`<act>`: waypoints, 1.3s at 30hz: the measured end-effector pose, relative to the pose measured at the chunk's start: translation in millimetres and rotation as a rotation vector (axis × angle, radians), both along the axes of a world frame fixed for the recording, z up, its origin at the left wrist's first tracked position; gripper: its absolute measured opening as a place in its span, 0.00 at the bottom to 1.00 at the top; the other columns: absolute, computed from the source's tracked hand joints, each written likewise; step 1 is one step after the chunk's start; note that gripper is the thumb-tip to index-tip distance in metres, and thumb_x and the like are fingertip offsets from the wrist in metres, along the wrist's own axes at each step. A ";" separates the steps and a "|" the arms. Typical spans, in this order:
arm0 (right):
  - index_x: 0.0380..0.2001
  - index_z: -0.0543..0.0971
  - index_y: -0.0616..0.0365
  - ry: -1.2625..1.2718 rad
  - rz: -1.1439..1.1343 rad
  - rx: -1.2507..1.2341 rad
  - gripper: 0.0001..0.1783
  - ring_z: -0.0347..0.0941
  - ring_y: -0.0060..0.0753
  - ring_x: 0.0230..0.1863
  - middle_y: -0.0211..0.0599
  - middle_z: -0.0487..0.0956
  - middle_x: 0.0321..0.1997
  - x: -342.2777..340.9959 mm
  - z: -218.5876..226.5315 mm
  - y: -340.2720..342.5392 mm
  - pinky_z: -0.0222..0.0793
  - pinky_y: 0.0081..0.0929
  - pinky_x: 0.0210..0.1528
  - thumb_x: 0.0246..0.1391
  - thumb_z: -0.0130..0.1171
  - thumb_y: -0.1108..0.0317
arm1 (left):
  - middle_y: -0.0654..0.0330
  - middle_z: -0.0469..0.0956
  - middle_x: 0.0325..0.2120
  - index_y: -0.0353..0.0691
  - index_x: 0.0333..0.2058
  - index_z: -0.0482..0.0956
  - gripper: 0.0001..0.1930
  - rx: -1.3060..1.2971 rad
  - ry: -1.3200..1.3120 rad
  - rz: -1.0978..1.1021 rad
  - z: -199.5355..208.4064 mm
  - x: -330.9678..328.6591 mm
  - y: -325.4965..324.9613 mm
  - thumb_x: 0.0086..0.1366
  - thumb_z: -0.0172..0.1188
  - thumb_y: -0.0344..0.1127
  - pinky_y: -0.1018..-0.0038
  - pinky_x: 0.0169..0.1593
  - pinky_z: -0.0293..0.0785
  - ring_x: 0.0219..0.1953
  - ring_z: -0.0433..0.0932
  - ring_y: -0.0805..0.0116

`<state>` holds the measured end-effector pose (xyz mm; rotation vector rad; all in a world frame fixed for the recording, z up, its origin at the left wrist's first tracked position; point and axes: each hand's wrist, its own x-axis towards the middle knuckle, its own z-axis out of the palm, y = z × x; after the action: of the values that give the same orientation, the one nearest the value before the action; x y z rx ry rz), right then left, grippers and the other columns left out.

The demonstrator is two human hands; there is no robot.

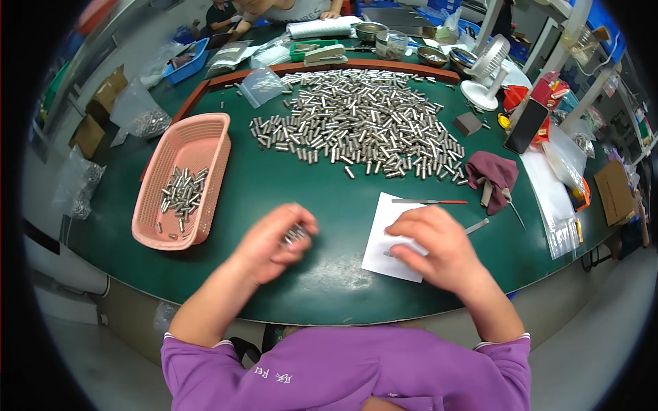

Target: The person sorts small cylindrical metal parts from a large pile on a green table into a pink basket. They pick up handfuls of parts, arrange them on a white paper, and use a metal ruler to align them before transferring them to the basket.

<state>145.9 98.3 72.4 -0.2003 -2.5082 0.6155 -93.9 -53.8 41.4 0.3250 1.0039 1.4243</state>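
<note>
My left hand (277, 240) is curled around several small metal pins (295, 235), held just above the green table. Over a white sheet of paper (373, 250), my right hand (435, 246) hovers with its fingers bent and thumb apart; nothing shows between them. Small dark marks or bits lie on the paper beside the thumb. A large heap of silvery metal pins (370, 116) spreads across the table beyond both hands. To the left, a pink plastic basket (218, 171) holds a smaller pile of the same pins (184, 192).
A thin red-handled file (439, 202) lies across the paper's far edge. Right of it are a maroon cloth (492, 175) and a metal strip (478, 226). A wooden rail (274, 67) borders the heap, and a white fan (483, 75) stands behind. Another person (291, 10) sits opposite.
</note>
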 end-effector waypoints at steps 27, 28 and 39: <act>0.35 0.80 0.57 -0.269 -0.506 -0.076 0.14 0.76 0.44 0.39 0.41 0.78 0.35 0.3 -40.0 137.3 0.72 0.37 0.44 0.39 0.63 0.72 | 0.56 0.75 0.37 0.37 0.40 0.78 0.12 0.437 1.655 -0.159 -5.6 29.8 110.8 0.54 0.62 0.24 0.73 0.38 0.75 0.36 0.76 0.64; 0.35 0.80 0.57 -0.270 -0.497 -0.070 0.14 0.76 0.44 0.40 0.41 0.78 0.35 -0.8 -41.4 137.8 0.72 0.37 0.44 0.39 0.64 0.72 | 0.55 0.75 0.38 0.36 0.40 0.78 0.13 0.464 1.681 -0.175 -10.8 39.9 131.0 0.54 0.62 0.25 0.71 0.40 0.74 0.38 0.76 0.61; 0.35 0.80 0.58 -0.249 -0.418 0.038 0.16 0.74 0.45 0.40 0.41 0.76 0.36 -19.4 -57.4 123.4 0.71 0.37 0.44 0.39 0.67 0.68 | 0.55 0.74 0.34 0.35 0.34 0.77 0.11 0.510 1.870 -0.227 -40.8 47.4 198.8 0.48 0.61 0.23 0.63 0.47 0.70 0.41 0.72 0.53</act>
<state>126.5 221.6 15.0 -0.8065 -2.5934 0.3879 -46.5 145.0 0.6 2.3127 1.8413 0.8309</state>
